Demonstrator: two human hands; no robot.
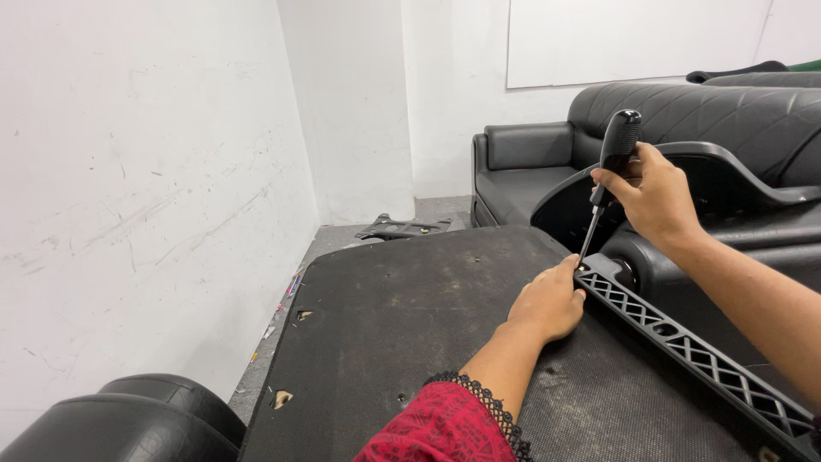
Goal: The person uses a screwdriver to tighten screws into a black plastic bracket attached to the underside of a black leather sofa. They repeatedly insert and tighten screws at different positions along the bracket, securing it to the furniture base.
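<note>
While the screwdriver stands nearly upright, its tip sits at the end of a black lattice armrest bracket lying along the right edge of the upturned chair seat base. The right hand has a closed grip around the black handle; the left hand pinches shut at the tip (whether on a screw is hidden). Judging by this, fastening is under way, and next comes steady downward turning. A black sofa stands beyond.

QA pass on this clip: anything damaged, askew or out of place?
Yes. The black fabric panel has small torn holes near its left edge, pale material showing through. A loose black metal bracket lies on the floor by the wall, and small bits of debris litter the floor alongside.
</note>
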